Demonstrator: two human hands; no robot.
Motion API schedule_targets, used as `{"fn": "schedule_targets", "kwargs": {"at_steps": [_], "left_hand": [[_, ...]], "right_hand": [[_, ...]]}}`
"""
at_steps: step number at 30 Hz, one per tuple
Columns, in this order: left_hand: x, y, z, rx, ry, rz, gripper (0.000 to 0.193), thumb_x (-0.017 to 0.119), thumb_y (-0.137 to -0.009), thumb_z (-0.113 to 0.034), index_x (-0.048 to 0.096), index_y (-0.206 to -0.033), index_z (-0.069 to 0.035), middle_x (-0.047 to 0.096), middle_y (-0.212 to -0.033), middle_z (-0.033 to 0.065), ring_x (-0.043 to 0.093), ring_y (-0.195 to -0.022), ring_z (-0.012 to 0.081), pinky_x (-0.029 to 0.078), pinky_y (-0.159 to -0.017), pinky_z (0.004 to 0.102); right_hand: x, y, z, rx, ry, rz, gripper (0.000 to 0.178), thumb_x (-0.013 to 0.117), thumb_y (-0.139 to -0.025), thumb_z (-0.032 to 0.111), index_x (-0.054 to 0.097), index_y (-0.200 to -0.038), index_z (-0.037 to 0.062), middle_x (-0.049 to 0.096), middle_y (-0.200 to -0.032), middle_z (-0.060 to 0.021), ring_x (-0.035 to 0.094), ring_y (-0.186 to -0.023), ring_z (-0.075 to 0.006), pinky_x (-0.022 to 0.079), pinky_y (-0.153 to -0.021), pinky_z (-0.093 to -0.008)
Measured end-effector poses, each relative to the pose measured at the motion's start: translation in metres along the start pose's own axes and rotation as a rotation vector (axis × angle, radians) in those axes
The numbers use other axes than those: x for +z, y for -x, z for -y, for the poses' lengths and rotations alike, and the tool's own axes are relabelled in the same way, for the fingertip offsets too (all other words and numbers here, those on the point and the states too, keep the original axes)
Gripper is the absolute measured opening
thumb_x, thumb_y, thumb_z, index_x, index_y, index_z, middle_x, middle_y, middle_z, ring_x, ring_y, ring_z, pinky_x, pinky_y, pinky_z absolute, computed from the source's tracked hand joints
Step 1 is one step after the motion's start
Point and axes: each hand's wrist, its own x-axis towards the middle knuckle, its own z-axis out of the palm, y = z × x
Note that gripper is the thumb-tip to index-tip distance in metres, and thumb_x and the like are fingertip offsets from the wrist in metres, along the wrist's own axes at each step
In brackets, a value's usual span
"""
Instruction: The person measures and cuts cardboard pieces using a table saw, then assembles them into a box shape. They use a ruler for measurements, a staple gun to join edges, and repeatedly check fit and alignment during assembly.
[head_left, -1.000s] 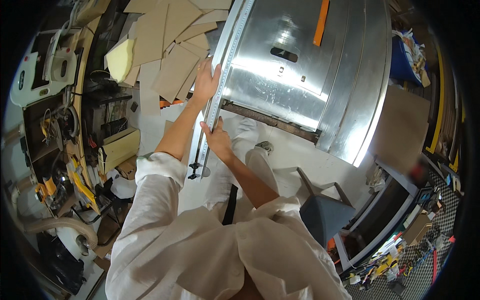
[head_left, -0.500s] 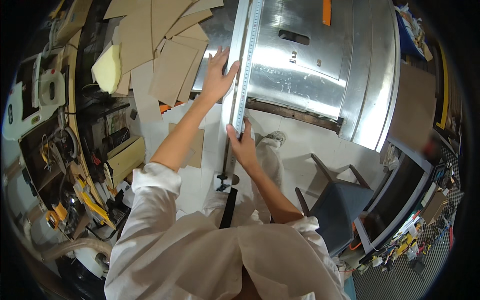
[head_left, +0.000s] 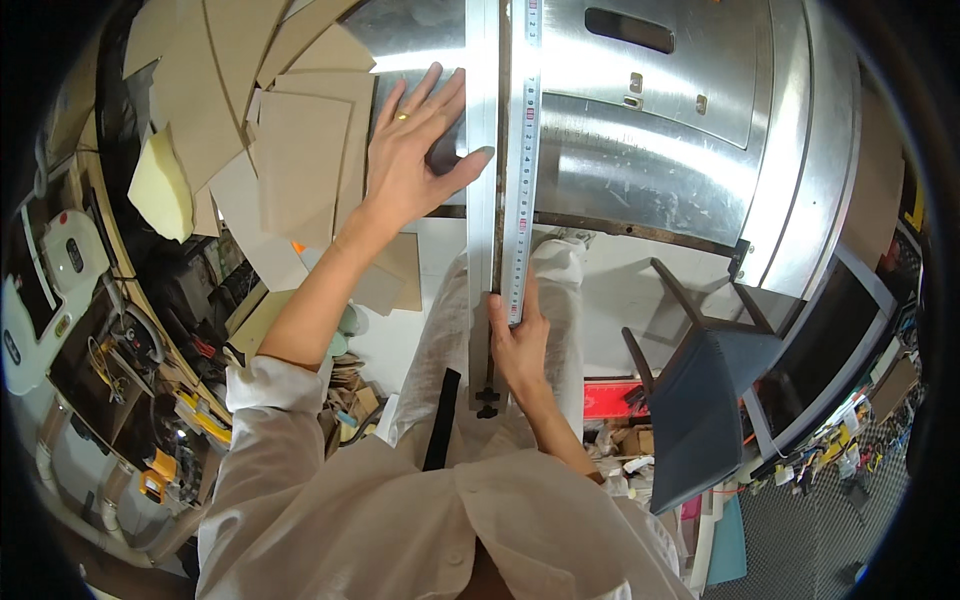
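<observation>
A long pale metal rail (head_left: 481,200) with a measuring scale (head_left: 522,180) along its right side runs from the top of the picture toward my waist. Its far part lies over a steel machine table (head_left: 640,150); the near end, fitted with a black knob (head_left: 487,400), reaches out past the table's front edge. My left hand (head_left: 408,160) is open, fingers spread over the table left of the rail, with the thumb across the rail. Near the end of the scale, my right hand (head_left: 522,345) grips the rail, thumb on top, its other fingers partly hidden.
Flat brown board offcuts (head_left: 300,160) and a yellow foam piece (head_left: 160,190) lie at the left. A dark grey chair (head_left: 700,410) stands at the right, near a cluttered rack (head_left: 830,440). On the left are cluttered shelves (head_left: 110,370).
My view has shifted, and the rail now looks straighter and larger. My left hand's fingers are spread wider. The orange strip at the top has left the picture.
</observation>
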Motion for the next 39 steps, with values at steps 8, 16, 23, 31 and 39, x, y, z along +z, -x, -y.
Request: {"fn": "schedule_targets", "kwargs": {"at_steps": [8,16,23,31,39], "left_hand": [[0.002,0.001,0.005,-0.009,-0.039,0.034,0.063,0.074,-0.076,-0.033,0.059,-0.130,-0.005,0.052,-0.141,0.0086,0.042,-0.136,0.0302,0.024,-0.114,0.0486],[0.003,0.002,0.005,-0.016,-0.040,0.031,0.064,0.074,-0.076,-0.036,0.060,-0.128,-0.004,0.054,-0.139,0.0100,0.042,-0.136,0.0311,0.023,-0.115,0.0492],[0.005,0.002,0.005,-0.015,-0.034,0.028,0.062,0.062,-0.085,-0.046,0.060,-0.127,-0.001,0.055,-0.136,0.0154,0.041,-0.137,0.0327,0.020,-0.115,0.0504],[0.004,0.001,0.003,-0.017,-0.034,0.017,0.065,0.077,-0.070,-0.032,0.061,-0.126,-0.003,0.055,-0.138,0.0104,0.043,-0.136,0.0313,0.023,-0.115,0.0493],[0.002,-0.001,-0.001,-0.043,-0.014,-0.009,0.062,0.078,-0.067,-0.024,0.063,-0.124,-0.004,0.055,-0.138,0.0090,0.044,-0.135,0.0299,0.025,-0.114,0.0495]], "right_hand": [[0.000,-0.001,0.003,0.053,-0.036,-0.012,0.064,0.057,-0.094,0.041,0.037,-0.143,0.0044,0.063,-0.117,-0.0234,0.065,-0.103,-0.0387,0.051,-0.085,-0.0421],[-0.004,-0.002,0.000,-0.032,0.016,-0.008,0.075,0.060,-0.091,0.041,0.028,-0.149,0.0069,0.063,-0.115,-0.0283,0.065,-0.098,-0.0437,0.054,-0.083,-0.0451],[-0.002,-0.003,-0.005,-0.067,-0.005,-0.016,0.075,0.061,-0.091,0.040,0.028,-0.150,0.0081,0.064,-0.113,-0.0277,0.066,-0.096,-0.0429,0.054,-0.082,-0.0445],[-0.006,-0.003,0.002,0.006,-0.017,0.014,0.075,0.062,-0.090,0.040,0.029,-0.149,0.0085,0.063,-0.112,-0.0281,0.065,-0.099,-0.0424,0.053,-0.082,-0.0448],[-0.004,-0.007,-0.014,0.087,-0.175,0.084,0.063,0.063,-0.092,0.036,0.039,-0.137,-0.0003,0.052,-0.120,-0.0233,0.052,-0.110,-0.0339,0.043,-0.096,-0.0428]]}}
